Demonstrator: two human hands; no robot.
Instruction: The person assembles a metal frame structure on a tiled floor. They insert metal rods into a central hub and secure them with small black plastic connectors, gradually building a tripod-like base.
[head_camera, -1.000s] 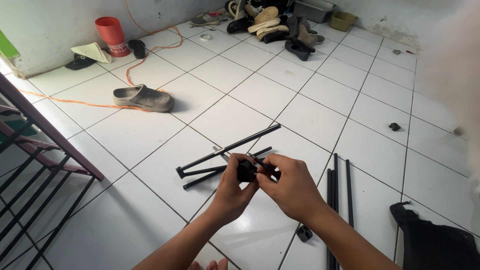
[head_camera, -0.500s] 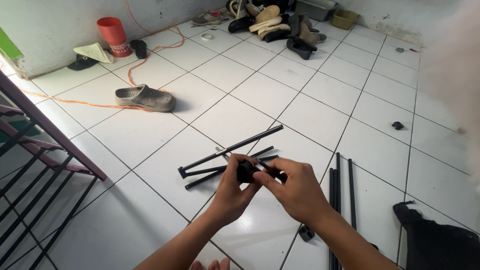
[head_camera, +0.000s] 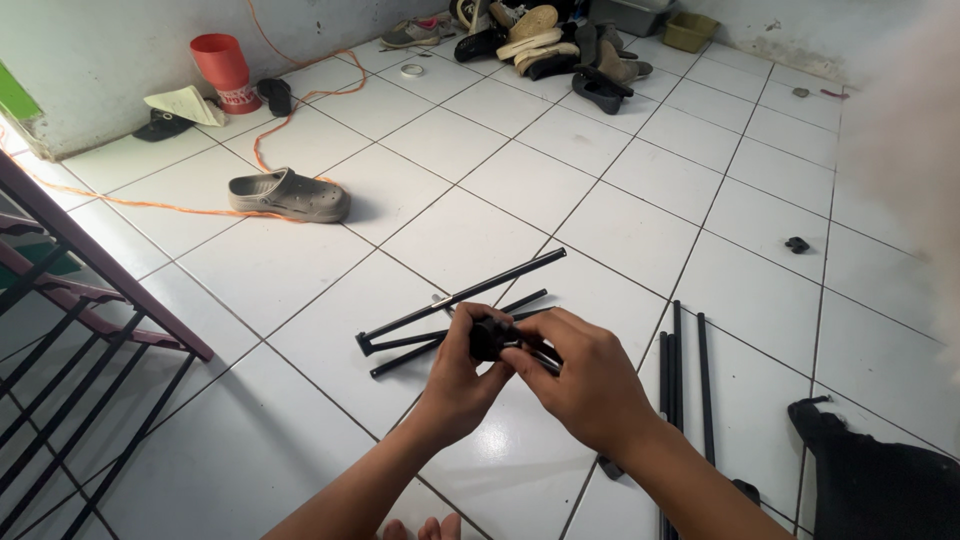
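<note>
Both hands are meeting over the white tiled floor, working on one small black fitting held between them. The left hand is curling around the fitting from below, its grip clenched on the rounded black piece with the thumb pressing along the near side. The right hand is coming in from the right, its fingers pinching the end of the fitting where a short black stem is sticking out towards the right; this grip is closed too, grasping that same part rather than lying slack. How tightly either one is squeezing cannot be told.

The fitting is hovering just above a black metal frame piece that is lying flat on the floor, made of a long tube and two shorter rods running beside it. To the right, several long black rods are lying side by side along the tile lines. A grey clog is sitting well apart on the left, by an orange cord, and a red bucket is standing near the wall.
</note>
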